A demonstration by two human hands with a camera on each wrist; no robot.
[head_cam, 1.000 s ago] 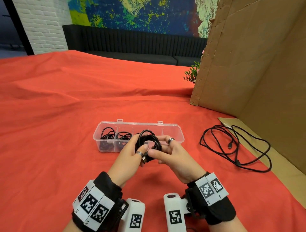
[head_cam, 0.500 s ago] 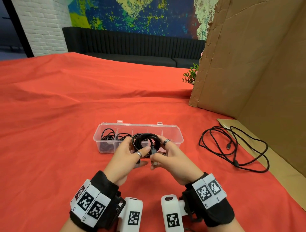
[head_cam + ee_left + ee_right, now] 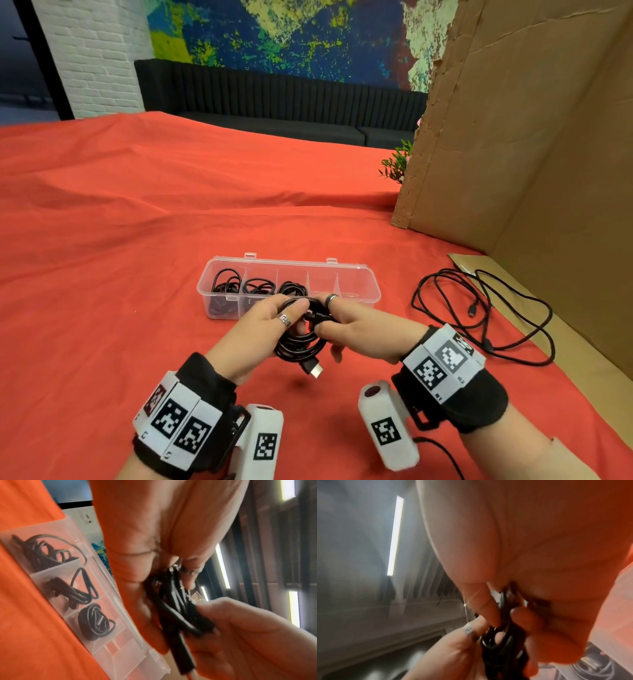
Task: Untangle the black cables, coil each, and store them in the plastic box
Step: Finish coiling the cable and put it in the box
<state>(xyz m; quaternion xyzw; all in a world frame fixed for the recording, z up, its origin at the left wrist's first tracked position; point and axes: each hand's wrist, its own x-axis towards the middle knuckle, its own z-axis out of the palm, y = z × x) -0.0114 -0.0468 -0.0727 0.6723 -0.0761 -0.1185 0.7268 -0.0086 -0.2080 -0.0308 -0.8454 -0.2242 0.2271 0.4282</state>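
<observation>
A coiled black cable hangs between both hands just in front of the clear plastic box. My left hand grips the coil from the left and my right hand pinches its top from the right. A metal plug sticks out below the coil. In the left wrist view the coil is bunched between the fingers of both hands, and the box holds three coiled cables in separate compartments. A loose black cable sprawls on the cloth to the right.
A red cloth covers the table. A tall cardboard wall stands at the right, with a cardboard flap lying under part of the loose cable. A small green plant peeks out beside the cardboard.
The coil has tipped from standing upright over the box to hanging lower between the hands, with its plug now pointing down. Both hands have shifted slightly toward me.
</observation>
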